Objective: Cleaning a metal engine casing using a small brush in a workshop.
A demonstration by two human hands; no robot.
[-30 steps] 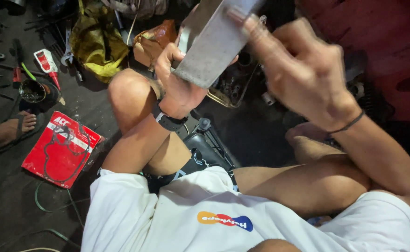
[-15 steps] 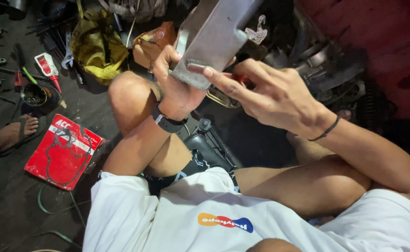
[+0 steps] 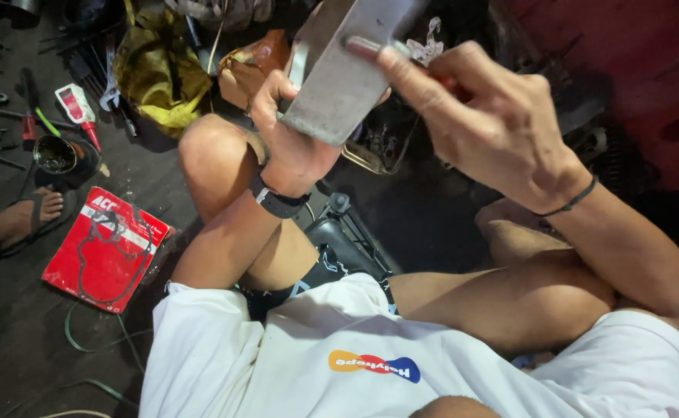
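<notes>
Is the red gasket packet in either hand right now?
No: the red gasket packet lies on the floor, while the left hand grips the grey metal part.

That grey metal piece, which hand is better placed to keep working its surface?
Right, probably. The right hand holds a thin tool against the grey metal piece, while the left hand grips it from below.

Metal plate [image 3: 347,73]: plain dull grey, no pattern; tool handle [image 3: 448,81] against it shows red-orange. Shirt [image 3: 355,356] white with an orange, yellow and blue oval patch; wrist strap [image 3: 277,203] black; thin bracelet [image 3: 567,203] black. Flat packet [image 3: 107,249] on floor: red with white band; rag [image 3: 153,73] yellow; tube [image 3: 76,108] red and white.
</notes>
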